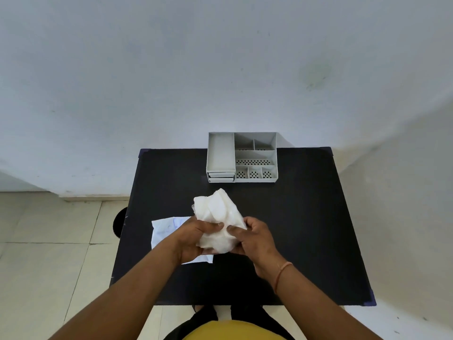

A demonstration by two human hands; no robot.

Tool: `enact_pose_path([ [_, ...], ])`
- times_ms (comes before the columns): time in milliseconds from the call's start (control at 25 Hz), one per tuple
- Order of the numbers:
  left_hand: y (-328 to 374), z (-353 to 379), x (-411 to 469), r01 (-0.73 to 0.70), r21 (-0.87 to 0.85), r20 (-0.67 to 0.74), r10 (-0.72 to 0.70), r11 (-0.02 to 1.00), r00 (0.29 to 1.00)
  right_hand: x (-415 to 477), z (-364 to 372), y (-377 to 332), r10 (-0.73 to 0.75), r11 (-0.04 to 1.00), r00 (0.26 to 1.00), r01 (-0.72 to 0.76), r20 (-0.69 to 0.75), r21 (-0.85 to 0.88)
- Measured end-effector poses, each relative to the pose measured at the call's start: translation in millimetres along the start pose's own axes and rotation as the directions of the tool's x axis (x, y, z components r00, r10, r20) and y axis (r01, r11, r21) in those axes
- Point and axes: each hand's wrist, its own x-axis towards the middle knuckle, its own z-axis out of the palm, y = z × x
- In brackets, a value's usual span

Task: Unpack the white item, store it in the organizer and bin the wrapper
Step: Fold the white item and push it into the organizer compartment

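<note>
A: Where's the white item (219, 218)?

B: Centre of the frame, held above the black counter (306, 229). The left hand (193, 238) and right hand (253, 238) both grip its lower end, fingers (234, 228) closed into the soft bundle, thumbs nearly meeting. The upper end sticks up loose.

A: And the wrapper (163, 233)?

B: I'd say it's that flat pale sheet lying on the counter, partly under the left hand. So the unpacking looks done.

A: What could go wrong?

B: The item is floppy. If it goes in bunched up, it will probably bulge over the dividers of the organizer (242, 157) instead of sitting in a compartment. The long tray on the organizer's left looks the best fit; the small perforated cells on its lower right look too tight.

A: Anything in the way?

B: No, the counter between the hands and the organizer is clear. The dark round shape (120, 220) at the counter's left edge may be the bin, though I can't tell. A light wrapper could slide off or miss it.
</note>
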Motion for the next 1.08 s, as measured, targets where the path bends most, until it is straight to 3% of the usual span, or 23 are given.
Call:
enact_pose_path([
  [160, 2.7, 0.2, 7.4, -0.037, -0.021, -0.086, 0.035, 0.999, 0.996, 14.1, -28.8, -12.5, 0.111, 0.992, 0.989, -0.105, 0.097, -0.066],
  [320, 29.3, -29.0, 2.8, -0.038, -0.246, 0.035, 0.048, 0.968, 0.998, 48.1, -40.7, -15.3, 0.277, 0.942, 0.955, -0.291, 0.101, 0.168],
  [480, 73.7, -57.1, 13.7, -0.18, -0.439, 0.104, 0.248, 0.88, 0.963, 92.1, -17.4, -18.8, 0.323, 0.855, 0.933, -0.36, 0.16, 0.373],
  [840, 141.6, -70.5, 107.2, -0.068, -0.234, 0.141, 0.103, 0.97, 0.985, 175.0, 58.8, -34.3, 0.352, 0.64, 0.929, -0.33, 0.116, 0.694],
  [1080, 150.3, -84.1, 126.4, 0.005, -0.261, 0.178, 0.043, 0.965, 0.983, 199.8, 77.6, -38.6, 0.345, 0.54, 0.932, -0.291, 0.108, 0.79],
])
